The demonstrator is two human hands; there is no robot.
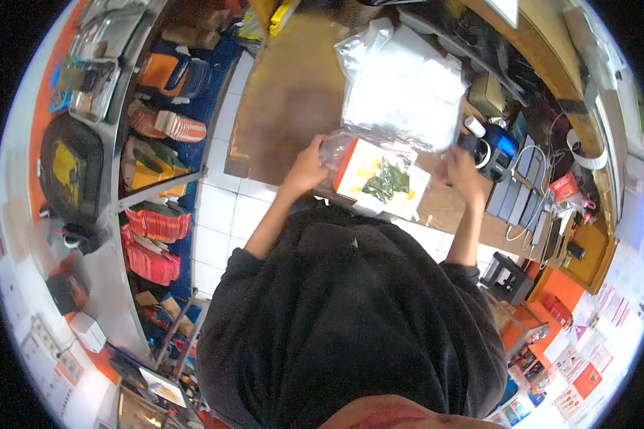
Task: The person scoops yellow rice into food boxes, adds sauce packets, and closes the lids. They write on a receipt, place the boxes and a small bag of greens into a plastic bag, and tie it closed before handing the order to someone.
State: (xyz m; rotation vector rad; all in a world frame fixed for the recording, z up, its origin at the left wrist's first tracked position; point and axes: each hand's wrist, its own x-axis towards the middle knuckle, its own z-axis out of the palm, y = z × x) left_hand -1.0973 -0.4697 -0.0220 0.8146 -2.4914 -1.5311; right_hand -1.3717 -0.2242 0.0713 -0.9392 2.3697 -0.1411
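Note:
A white cardboard box (383, 177) with an orange side and a printed green and yellow picture stands at the table's near edge, in front of my body. Crumpled clear plastic (334, 151) lies against its left side. My left hand (309, 166) is closed on that plastic, its fingertips partly hidden in the folds. To the right of the box is my right hand (461, 173), raised and smeared by motion, so its fingers do not show clearly. Beyond the box lies a pile of shiny clear plastic bags (404, 86).
The brown tabletop (286, 93) extends to the left. At right are a black device with a blue screen (504, 145), a white roll (474, 126), cables and several grey devices (516, 193). A shelf at left holds red-and-white folded cartons (157, 223) and a black lidded appliance (71, 175).

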